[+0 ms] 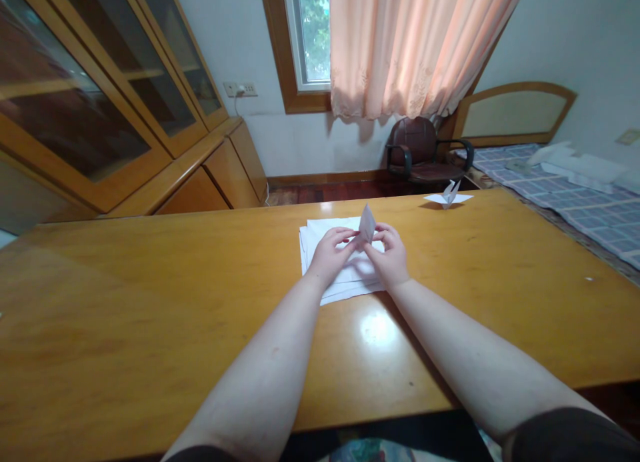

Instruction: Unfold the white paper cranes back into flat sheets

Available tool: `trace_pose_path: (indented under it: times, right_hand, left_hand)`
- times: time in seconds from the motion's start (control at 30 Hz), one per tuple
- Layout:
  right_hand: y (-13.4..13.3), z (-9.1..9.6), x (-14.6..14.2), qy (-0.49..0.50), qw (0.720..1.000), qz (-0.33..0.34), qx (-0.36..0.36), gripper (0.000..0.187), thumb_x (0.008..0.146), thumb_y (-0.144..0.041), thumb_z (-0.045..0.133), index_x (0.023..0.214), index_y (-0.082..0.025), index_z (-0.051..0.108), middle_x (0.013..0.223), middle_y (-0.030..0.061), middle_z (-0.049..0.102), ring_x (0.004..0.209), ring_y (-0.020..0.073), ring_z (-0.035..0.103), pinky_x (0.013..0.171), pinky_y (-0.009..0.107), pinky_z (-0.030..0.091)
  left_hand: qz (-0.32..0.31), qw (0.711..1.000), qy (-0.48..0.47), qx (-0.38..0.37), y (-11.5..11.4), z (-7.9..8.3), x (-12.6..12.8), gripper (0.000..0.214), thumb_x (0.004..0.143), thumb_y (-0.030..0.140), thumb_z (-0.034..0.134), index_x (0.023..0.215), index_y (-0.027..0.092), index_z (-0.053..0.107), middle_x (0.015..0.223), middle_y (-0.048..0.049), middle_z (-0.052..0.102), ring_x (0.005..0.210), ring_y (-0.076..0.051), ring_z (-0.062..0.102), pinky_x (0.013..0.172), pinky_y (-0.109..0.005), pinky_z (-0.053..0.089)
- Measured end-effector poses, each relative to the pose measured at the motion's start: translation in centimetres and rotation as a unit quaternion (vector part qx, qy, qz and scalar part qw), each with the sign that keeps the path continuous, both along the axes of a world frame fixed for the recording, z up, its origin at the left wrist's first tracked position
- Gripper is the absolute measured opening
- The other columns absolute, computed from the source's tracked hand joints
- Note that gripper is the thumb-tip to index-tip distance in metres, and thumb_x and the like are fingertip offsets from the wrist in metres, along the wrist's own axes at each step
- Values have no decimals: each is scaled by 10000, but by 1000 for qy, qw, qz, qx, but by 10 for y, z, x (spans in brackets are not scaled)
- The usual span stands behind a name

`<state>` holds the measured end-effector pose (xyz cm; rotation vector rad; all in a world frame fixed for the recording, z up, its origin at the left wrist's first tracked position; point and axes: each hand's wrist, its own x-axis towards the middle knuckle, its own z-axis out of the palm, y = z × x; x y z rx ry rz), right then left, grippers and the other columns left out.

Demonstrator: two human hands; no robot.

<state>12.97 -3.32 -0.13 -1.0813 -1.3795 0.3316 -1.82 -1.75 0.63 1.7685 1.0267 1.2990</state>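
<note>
Between my two hands stands a small folded piece of white paper, its pointed tip upward. My left hand pinches its lower left part with thumb and fingers. On the other side, my right hand grips the lower right part the same way. The fingers hide much of the paper's lower folds. Beneath both hands lies a stack of white paper sheets, its edges not quite lined up. A finished-looking white paper crane rests with spread wings near the table's far right edge.
The wooden table stretches widely to both sides. A tiny white scrap lies at the right. Beyond the far edge stand a brown office chair and a bed; a glass-doored cabinet lines the left.
</note>
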Motion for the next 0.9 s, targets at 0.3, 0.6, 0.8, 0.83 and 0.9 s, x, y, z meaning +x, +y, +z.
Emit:
trace_pose_path:
  times: [0.3,0.6,0.8,0.83,0.9]
  right_hand:
    - [-7,0,0,-144,986,72,39,204,804,-257,589,994,-237,658,1097,92,637,1067,222,579,950,415,444]
    - [-11,5,-2,-81,994,64,36,136,845,-274,565,941,-243,656,935,52,669,915,195,608,854,375,476]
    - [-7,3,-2,11,1000,30,-2,130,797,-323,620,880,-226,649,863,38,645,822,185,590,767,354,480]
    - [-5,2,-2,27,999,32,-11,175,784,-329,633,924,-225,646,886,43,640,825,185,589,764,354,481]
    - [-3,0,-1,50,997,50,-31,295,764,-329,645,1042,-230,625,972,58,632,842,185,587,766,357,485]
  left_hand:
    - [-83,987,-83,-107,-1,-4,-1,316,793,391,601,963,128,642,929,-70,668,873,-186,586,799,-296,443]
    - [-42,986,-112,-119,-1,-2,-1,249,781,360,589,862,136,661,683,5,595,620,-102,506,587,-216,399]
    - [-86,965,-162,-188,-2,-1,2,371,741,403,631,1004,143,658,666,4,604,548,-91,521,536,-217,433]
    - [-92,960,-172,-201,-2,-1,2,401,737,411,634,1037,146,650,699,-5,624,558,-96,540,550,-226,453]
    - [-101,953,-182,-219,-1,-2,3,441,734,420,635,1081,149,637,741,-20,648,567,-99,561,563,-233,472]
